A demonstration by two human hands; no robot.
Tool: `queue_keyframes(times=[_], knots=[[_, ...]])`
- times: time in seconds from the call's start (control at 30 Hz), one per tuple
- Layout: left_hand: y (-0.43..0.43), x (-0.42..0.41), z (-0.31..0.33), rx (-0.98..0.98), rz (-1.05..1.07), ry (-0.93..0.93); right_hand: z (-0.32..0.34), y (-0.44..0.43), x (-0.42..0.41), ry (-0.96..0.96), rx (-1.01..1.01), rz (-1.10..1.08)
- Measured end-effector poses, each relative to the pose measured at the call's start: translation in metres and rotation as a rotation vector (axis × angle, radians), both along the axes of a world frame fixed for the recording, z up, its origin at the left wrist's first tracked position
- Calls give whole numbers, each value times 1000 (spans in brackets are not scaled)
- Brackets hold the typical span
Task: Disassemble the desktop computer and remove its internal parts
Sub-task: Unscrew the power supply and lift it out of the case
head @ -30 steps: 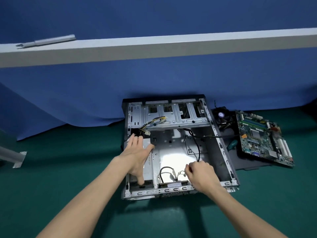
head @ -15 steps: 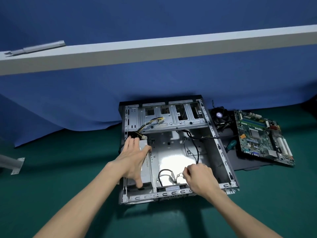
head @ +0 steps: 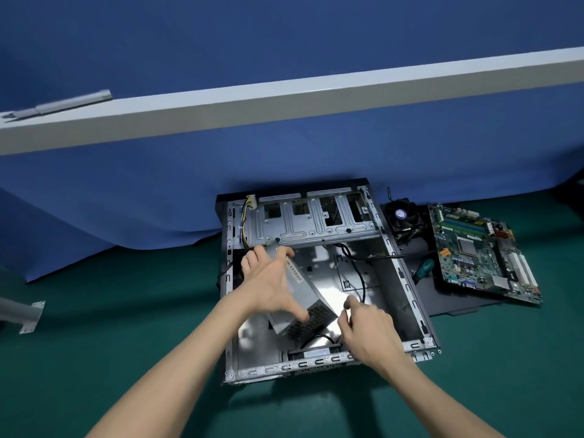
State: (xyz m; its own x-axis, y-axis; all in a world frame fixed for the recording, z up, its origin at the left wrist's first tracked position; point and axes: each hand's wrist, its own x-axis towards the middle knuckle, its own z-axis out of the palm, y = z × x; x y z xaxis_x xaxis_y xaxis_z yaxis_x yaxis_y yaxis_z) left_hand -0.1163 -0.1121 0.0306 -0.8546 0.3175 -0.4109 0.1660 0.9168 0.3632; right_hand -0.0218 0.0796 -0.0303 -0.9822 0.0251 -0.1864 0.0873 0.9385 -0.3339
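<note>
The open silver computer case (head: 407, 298) lies flat on the green mat. My left hand (head: 271, 282) grips the grey power supply (head: 308, 303) from above, and the unit sits tilted and turned askew above the case floor. Yellow and black power cables (head: 246, 222) trail from it along the case's left wall. My right hand (head: 368, 327) is at the unit's right end by a black cable (head: 357, 267), fingers curled; whether it grips the unit I cannot tell. The drive cage (head: 316, 222) spans the far end.
A green motherboard (head: 480, 251) and a black cooler fan (head: 403, 216) lie on a dark panel right of the case, with a green-handled screwdriver (head: 423, 270) beside them. A blue cloth hangs behind. A grey bracket (head: 25, 314) lies at far left.
My left hand has lifted the power supply off the case's left side and swung it diagonally toward the middle. Its cables have shifted to the far left corner. My right hand moved up beside it.
</note>
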Motion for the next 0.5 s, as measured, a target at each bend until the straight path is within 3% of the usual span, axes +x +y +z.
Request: queue_keyframes(times=[0.13, 0.33, 0.5], knots=[[2, 6, -3, 152, 193, -38, -3, 5, 3, 48, -118, -11], [5, 17, -11, 574, 580, -264, 15, 11, -5, -42, -414, 11], [13, 30, -27, 775, 747, -436, 23, 26, -12, -158, -424, 101]])
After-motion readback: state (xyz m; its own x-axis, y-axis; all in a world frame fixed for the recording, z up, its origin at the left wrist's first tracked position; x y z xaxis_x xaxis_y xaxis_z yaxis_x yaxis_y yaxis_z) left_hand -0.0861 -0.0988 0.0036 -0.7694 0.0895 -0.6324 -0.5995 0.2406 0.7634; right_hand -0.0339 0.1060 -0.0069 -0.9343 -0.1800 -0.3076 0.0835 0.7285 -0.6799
